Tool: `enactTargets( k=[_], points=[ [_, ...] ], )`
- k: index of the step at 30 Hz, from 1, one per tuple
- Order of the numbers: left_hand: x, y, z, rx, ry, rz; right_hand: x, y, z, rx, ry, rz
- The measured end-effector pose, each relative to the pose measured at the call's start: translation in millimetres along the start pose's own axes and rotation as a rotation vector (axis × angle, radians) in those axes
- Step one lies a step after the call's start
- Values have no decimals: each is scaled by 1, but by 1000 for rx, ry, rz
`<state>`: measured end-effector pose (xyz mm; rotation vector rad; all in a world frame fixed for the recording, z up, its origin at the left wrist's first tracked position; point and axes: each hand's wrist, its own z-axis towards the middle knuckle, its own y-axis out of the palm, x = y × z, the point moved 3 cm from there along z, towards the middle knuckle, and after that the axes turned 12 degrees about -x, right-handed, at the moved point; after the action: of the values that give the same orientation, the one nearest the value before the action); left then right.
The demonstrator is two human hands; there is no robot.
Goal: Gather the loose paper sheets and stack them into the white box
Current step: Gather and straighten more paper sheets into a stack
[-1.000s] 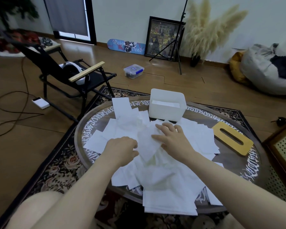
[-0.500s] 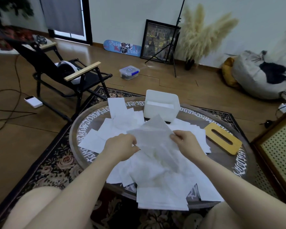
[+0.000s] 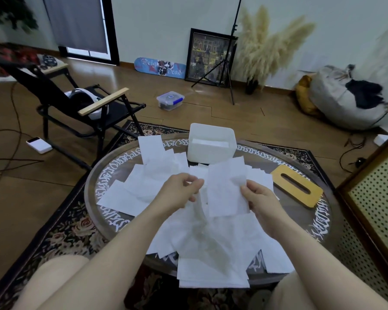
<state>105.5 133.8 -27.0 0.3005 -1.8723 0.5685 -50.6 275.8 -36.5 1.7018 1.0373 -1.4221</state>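
Observation:
Several loose white paper sheets (image 3: 157, 182) lie scattered over the round table (image 3: 318, 222), some hanging over its near edge. The white box (image 3: 211, 151) stands at the table's far side with some white sheets inside. My right hand (image 3: 261, 198) pinches the right edge of one lifted sheet (image 3: 226, 189), held upright above the pile. My left hand (image 3: 180, 193) is just left of that sheet, fingers curled and pinching a thin, drooping sheet (image 3: 199, 211) that hangs down toward the pile.
A yellow wooden lid with a slot (image 3: 297, 186) lies on the table's right side. A black folding chair (image 3: 81, 108) stands to the left on the floor. A perforated cabinet (image 3: 376, 198) stands close on the right. A small plastic container (image 3: 170, 100) sits beyond the rug.
Both hands lifted from the pile. The sheet they held together has come apart: my right hand now holds one sheet upright, my left a second drooping one.

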Motion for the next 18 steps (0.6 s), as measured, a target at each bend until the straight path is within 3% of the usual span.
enactTargets(
  k=[4,7,11,15,18],
  points=[
    [0,18,3,-146,-62,-232,3,6,-3,-46,35,11],
    [-2,24,7,-86,-70,-431,6,9,-5,-71,61,-58],
    [-4,24,10,63,-11,-389,6,12,-9,-75,95,-128],
    [-4,27,7,36,3,-295,7,9,-10,-34,88,-124],
    [-8,28,7,4,-45,-362,10,6,-9,-8,109,-149]
  ],
)
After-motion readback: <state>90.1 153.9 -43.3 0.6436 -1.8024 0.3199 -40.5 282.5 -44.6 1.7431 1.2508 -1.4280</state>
